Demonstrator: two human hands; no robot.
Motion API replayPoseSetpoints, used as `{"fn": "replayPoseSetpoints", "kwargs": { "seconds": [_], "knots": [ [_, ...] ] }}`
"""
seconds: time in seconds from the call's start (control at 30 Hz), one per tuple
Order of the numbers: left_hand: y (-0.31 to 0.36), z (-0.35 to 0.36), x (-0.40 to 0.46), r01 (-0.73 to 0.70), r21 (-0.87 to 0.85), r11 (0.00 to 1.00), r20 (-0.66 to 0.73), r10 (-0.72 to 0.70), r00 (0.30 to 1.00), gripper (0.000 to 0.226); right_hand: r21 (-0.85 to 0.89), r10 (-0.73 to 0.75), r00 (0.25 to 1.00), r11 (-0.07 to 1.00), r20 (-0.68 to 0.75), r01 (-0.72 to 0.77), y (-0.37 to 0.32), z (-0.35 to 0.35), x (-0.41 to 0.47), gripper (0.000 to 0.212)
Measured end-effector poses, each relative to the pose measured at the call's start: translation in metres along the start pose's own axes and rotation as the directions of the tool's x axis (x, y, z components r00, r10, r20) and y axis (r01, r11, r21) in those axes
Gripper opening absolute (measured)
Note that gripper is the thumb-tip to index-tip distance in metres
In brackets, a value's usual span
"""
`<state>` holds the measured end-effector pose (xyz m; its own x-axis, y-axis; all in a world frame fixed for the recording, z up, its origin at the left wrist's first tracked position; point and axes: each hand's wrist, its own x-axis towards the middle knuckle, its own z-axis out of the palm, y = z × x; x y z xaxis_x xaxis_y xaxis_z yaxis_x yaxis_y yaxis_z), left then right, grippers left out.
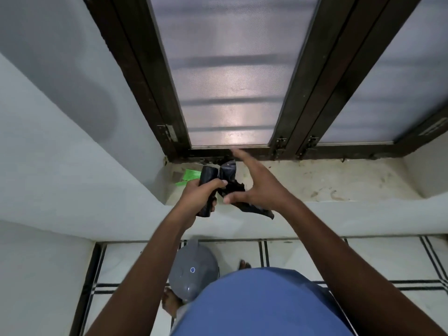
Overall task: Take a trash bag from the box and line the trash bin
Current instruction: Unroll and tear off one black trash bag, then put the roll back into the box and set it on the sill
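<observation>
My left hand (198,194) grips a black roll of trash bags (208,177) above the window sill. A loose black bag (234,185) trails from the roll to the right and hangs down past the sill's edge. My right hand (254,187) is beside it with fingers stretched out straight; its thumb touches the loose bag. A green box (191,176) lies on the sill behind the roll, partly hidden. The grey trash bin (194,270), lid shut, stands on the floor below, between my feet and the wall.
The stained white sill (315,180) runs along a dark-framed frosted window (230,81). White walls (60,141) close in on the left. The tiled floor (303,253) has black lines. My blue shirt fills the bottom of the view.
</observation>
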<state>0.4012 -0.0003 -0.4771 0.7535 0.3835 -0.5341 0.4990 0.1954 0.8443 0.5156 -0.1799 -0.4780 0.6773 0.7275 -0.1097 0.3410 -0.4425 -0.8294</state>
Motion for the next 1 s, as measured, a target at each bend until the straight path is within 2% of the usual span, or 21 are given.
{"fn": "replayPoseSetpoints", "kwargs": {
  "seconds": [0.03,0.07,0.13,0.17,0.27,0.33,0.37,0.43,0.47,0.5,0.53,0.57,0.63,0.7,0.77,0.87,1.0],
  "knots": [
    [0.002,0.003,0.001,-0.002,-0.023,1.0,0.026,0.002,1.0,0.029,-0.041,0.003,0.999,0.999,0.054,-0.001,0.005,-0.002,0.0,0.108],
    [0.005,0.007,0.003,-0.002,-0.051,0.999,0.051,0.005,0.999,0.027,-0.051,0.002,0.998,0.999,0.064,0.002,0.013,-0.003,0.001,0.089],
    [0.007,0.012,0.006,-0.002,-0.074,0.997,0.064,0.006,0.998,0.025,-0.051,-0.014,1.0,0.999,0.004,0.014,0.03,-0.004,0.009,0.04],
    [0.006,0.012,0.009,-0.003,-0.076,0.997,0.052,0.007,0.999,0.027,-0.038,-0.013,0.999,0.999,-0.047,0.011,0.037,-0.004,0.013,0.024],
    [0.0,0.011,0.016,0.018,-0.11,0.994,-0.024,-0.021,0.999,0.036,0.098,0.097,0.972,0.992,-0.216,-0.077,0.059,0.0,0.025,0.01],
    [-0.006,0.008,0.019,0.043,-0.15,0.988,-0.08,-0.056,0.995,0.039,0.286,0.254,0.925,0.943,-0.283,-0.171,0.076,0.003,0.034,0.01],
    [-0.009,0.006,0.02,0.054,-0.173,0.983,-0.099,-0.072,0.992,0.04,0.424,0.359,0.891,0.878,-0.277,-0.221,0.085,0.004,0.038,0.012],
    [-0.015,0.004,0.02,0.072,-0.23,0.97,-0.113,-0.1,0.989,0.043,0.673,0.535,0.822,0.683,-0.195,-0.284,0.098,0.007,0.045,0.021],
    [-0.018,0.003,0.02,0.074,-0.269,0.96,-0.114,-0.108,0.988,0.043,0.735,0.589,0.793,0.606,-0.157,-0.305,0.104,0.008,0.049,0.025],
    [-0.021,0.003,0.02,0.075,-0.313,0.947,-0.111,-0.115,0.987,0.041,0.751,0.624,0.768,0.575,-0.145,-0.325,0.11,0.01,0.052,0.026],
    [-0.024,0.003,0.019,0.076,-0.363,0.929,-0.101,-0.121,0.988,0.037,0.716,0.64,0.75,0.601,-0.167,-0.354,0.117,0.012,0.056,0.025],
    [-0.026,0.003,0.019,0.08,-0.414,0.907,-0.089,-0.128,0.988,0.031,0.632,0.632,0.745,0.671,-0.214,-0.388,0.124,0.014,0.059,0.024],
    [-0.029,0.004,0.017,0.09,-0.486,0.869,-0.077,-0.145,0.987,0.026,0.373,0.564,0.767,0.813,-0.307,-0.448,0.131,0.019,0.062,0.025],
    [-0.031,0.005,0.017,0.099,-0.5,0.86,-0.086,-0.163,0.983,0.028,0.122,0.513,0.783,0.854,-0.35,-0.505,0.135,0.023,0.065,0.043],
    [-0.031,0.009,0.018,0.112,-0.503,0.857,-0.098,-0.185,0.978,0.022,-0.034,0.505,0.776,0.83,-0.378,-0.556,0.134,0.025,0.066,0.068],
    [-0.028,0.013,0.018,0.125,-0.523,0.843,-0.078,-0.194,0.978,0.02,-0.072,0.46,0.789,0.845,-0.407,-0.529,0.132,0.023,0.061,0.093],
    [-0.025,0.015,0.024,0.087,-0.491,0.867,-0.073,-0.141,0.987,0.021,0.01,0.475,0.789,0.859,-0.391,-0.512,0.124,0.012,0.044,0.093]
  ]
}}
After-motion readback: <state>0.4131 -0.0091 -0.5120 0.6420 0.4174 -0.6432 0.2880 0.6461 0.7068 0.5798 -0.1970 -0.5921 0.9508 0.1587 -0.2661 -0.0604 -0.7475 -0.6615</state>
